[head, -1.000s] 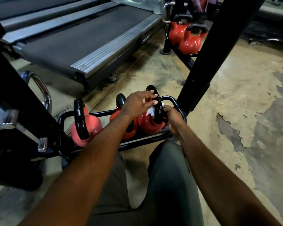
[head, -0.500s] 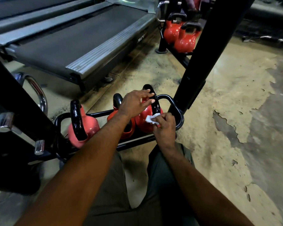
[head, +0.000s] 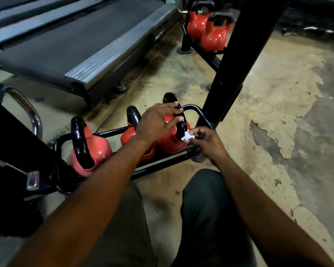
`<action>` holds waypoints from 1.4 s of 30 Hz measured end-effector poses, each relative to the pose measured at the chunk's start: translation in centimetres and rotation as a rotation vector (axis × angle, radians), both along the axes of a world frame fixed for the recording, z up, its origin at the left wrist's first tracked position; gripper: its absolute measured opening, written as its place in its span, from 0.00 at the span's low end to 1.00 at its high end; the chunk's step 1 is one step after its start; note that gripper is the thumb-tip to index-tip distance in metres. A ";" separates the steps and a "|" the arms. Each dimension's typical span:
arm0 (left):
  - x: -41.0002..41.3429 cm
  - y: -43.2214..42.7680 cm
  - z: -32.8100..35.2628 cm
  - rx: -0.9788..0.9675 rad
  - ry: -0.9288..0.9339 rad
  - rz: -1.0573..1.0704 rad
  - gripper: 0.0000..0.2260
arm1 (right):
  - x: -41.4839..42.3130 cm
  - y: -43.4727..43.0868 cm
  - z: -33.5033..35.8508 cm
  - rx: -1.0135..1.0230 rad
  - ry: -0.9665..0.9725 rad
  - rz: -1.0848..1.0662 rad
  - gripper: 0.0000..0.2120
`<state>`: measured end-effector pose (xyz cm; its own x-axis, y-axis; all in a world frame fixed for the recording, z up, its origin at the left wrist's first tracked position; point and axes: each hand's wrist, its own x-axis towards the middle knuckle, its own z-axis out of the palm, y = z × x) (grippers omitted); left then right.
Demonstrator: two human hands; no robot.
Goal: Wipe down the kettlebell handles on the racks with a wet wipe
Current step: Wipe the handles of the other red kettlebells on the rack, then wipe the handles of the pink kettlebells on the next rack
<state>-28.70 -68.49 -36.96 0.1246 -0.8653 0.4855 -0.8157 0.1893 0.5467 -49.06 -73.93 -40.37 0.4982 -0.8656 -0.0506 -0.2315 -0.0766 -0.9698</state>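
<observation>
Red and glossy, the rightmost kettlebell (head: 170,141) sat on the low black rack (head: 108,131). Your left hand (head: 154,124) held the upper curve of its black handle (head: 181,126) between thumb and fingertips. Just below, your right hand (head: 206,139) pinched the white wet wipe (head: 186,136) against the handle's lower end.

We see open floor (head: 268,132) right of the rack (head: 191,106); a black post (head: 237,60) stands at its far corner, and kettlebells (head: 96,149) crowd its rails.
</observation>
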 end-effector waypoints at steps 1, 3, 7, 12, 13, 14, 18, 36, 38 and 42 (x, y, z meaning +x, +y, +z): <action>0.0 0.1 0.1 -0.016 0.002 0.004 0.13 | -0.1 -0.6 0.6 0.036 -0.011 0.069 0.08; 0.0 0.0 -0.1 -0.023 -0.014 0.007 0.13 | -0.5 -1.8 1.1 0.068 -0.014 0.163 0.11; -0.1 -0.1 0.0 -0.025 -0.033 0.017 0.13 | 0.0 -3.9 1.3 0.107 -0.026 0.307 0.09; -1.7 0.6 1.1 0.076 -0.013 0.077 0.14 | -0.4 -3.1 2.4 0.187 0.054 0.301 0.07; -2.4 0.9 1.5 0.149 0.021 0.113 0.14 | -1.3 -2.5 3.1 0.240 0.045 0.283 0.07; -3.3 1.2 2.2 0.228 0.043 0.149 0.15 | -2.5 -1.9 4.1 0.297 0.024 0.276 0.07; -7.6 2.2 7.4 0.407 0.148 0.182 0.14 | -8.4 0.4 10.6 0.521 -0.140 0.190 0.12; -30.4 1.1 48.7 0.897 0.934 -0.221 0.07 | -28.0 7.9 52.3 0.656 -0.375 -0.427 0.25; -32.2 -0.1 51.1 0.827 0.915 -0.166 0.05 | -29.7 7.2 55.2 0.621 -0.415 -0.515 0.23; -35.1 -3.1 53.6 0.667 0.808 -0.137 0.13 | -32.5 4.0 59.5 0.478 -0.496 -0.573 0.18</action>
<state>-63.76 -71.56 16.64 0.0796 -0.9574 -0.2777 -0.1571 -0.2871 0.9449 -81.53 -69.92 19.15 0.0568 -0.9300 -0.3632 0.3441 0.3597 -0.8673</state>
